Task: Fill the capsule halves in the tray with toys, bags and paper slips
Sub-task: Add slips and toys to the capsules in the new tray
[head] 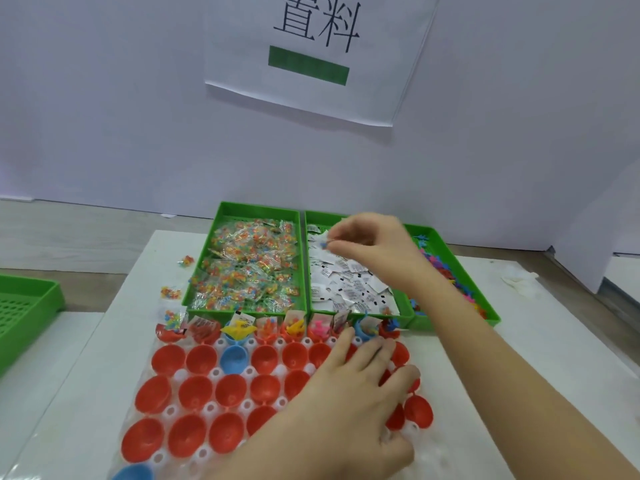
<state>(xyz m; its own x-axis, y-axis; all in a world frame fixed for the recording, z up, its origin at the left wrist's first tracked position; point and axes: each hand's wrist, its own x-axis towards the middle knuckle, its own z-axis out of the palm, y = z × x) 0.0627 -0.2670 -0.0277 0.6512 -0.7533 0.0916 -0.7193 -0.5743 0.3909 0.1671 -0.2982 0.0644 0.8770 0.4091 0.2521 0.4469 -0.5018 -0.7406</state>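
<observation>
A clear blister tray (210,407) lies on the white table and holds several red capsule halves (195,391) and a blue capsule half (233,358). The far row of halves (266,329) holds toys, bags and paper slips. My left hand (346,389) rests flat on the tray's right side with fingers spread over the halves. My right hand (367,244) hovers over the paper slips (349,289) in the middle green bin (310,216) and pinches a small blue piece (325,243) at its fingertips.
A green bin (242,206) of clear bags with coloured beads (249,268) stands left of the slips. A green bin (485,306) of coloured toys (446,271) stands right, partly behind my arm. Loose bags (170,292) lie on the table. Another green tray (27,306) sits far left.
</observation>
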